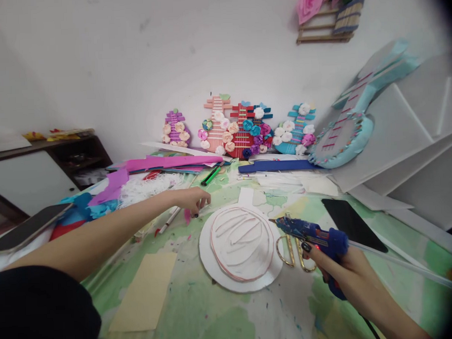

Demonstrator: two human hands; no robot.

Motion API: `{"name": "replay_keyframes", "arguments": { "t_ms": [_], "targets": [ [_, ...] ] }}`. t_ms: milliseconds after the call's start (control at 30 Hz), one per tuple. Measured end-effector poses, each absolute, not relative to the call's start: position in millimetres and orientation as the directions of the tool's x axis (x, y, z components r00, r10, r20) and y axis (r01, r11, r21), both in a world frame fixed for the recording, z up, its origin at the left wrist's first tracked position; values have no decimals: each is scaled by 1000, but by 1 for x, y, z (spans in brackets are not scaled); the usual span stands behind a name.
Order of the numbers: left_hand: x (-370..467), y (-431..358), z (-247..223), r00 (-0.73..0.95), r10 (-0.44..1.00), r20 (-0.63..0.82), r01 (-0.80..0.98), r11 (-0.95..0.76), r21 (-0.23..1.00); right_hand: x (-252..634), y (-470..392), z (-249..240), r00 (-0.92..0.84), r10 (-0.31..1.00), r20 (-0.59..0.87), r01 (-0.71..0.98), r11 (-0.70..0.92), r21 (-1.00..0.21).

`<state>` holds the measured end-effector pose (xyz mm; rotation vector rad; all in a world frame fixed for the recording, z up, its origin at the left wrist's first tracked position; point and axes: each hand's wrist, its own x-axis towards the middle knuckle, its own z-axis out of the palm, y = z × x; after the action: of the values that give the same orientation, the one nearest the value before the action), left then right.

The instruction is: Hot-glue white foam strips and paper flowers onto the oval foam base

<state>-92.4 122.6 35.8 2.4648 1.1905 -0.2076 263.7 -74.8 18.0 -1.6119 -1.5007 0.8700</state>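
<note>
My right hand (340, 269) is wrapped round a blue glue gun (313, 231), with a long clear glue stick (403, 262) running out of its back. The gun's nozzle is near the right edge of a white round cutout (205, 249) with a short neck at the top. A red ring is drawn on the cutout, and raised white strips lie inside it. Beyond the cutout's upper left edge, my left hand (193, 200) hangs low over the table, fingers bent and apart, near a small pink scrap (187, 216). Nothing shows clearly between these fingers. Gold-handled scissors (291, 250) lie beneath the gun.
A cream paper sheet (145, 293) lies front left. Behind are a green cutter (210, 176), a white marker (169, 221) and pink paper (174, 162). Flower-decorated paper instruments (243, 132) stand along the wall. Phones lie on the right (354, 224) and left (31, 226).
</note>
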Motion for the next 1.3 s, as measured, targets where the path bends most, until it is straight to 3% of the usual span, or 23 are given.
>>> {"name": "replay_keyframes", "arguments": {
  "t_ms": [433,767,1300],
  "targets": [
    [-95,138,16,645,717,-265,738,-493,460,264,-74,22,73,996,52,520,7,-854],
    [-90,133,21,640,752,-157,739,-548,391,262,-78,23,45,998,40,516,11,-856],
    [-62,118,20,619,784,-43,729,-553,403,259,-78,27,-6,998,56,505,51,-861]
  ]
}}
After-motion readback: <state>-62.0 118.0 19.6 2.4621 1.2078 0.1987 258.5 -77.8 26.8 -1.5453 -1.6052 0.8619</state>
